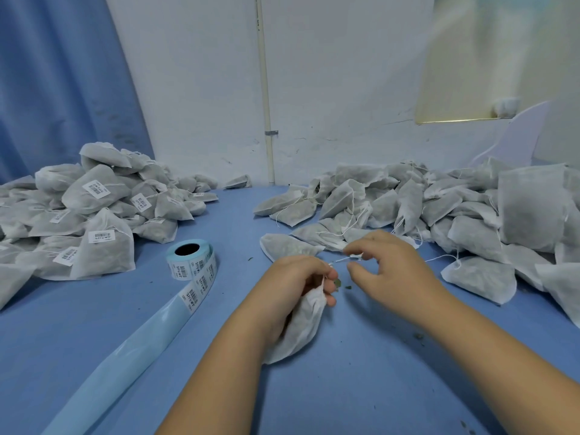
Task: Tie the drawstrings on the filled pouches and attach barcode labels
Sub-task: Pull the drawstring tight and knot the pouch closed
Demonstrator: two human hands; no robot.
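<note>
1. Curled round the gathered neck of a white pouch, the left hand holds it just above the blue table, near the front middle; the pouch's filled body hangs down below the fist towards the wrist.
2. Right hand sits just beside the left one, thumb and forefinger pinching the thin white drawstring, which runs in a short taut line from the pouch's neck to those fingertips. The other fingers are loosely bent.
3. Small green leaf bits lie on the table right under the two hands, with more specks scattered to the right.
4. To the left of the hands stands a label roll, upright on its side with barcode stickers showing. Its pale blue backing strip trails from the roll towards the near left edge.
5. Farther left is a labelled pile of tied pouches, many with a barcode sticker facing up.
6. On the right, an unlabelled pile of pouches spreads from the middle of the table to the right edge, loose strings showing among them.
7. Behind the table are a blue curtain at left and a white wall with an upright pipe.
</note>
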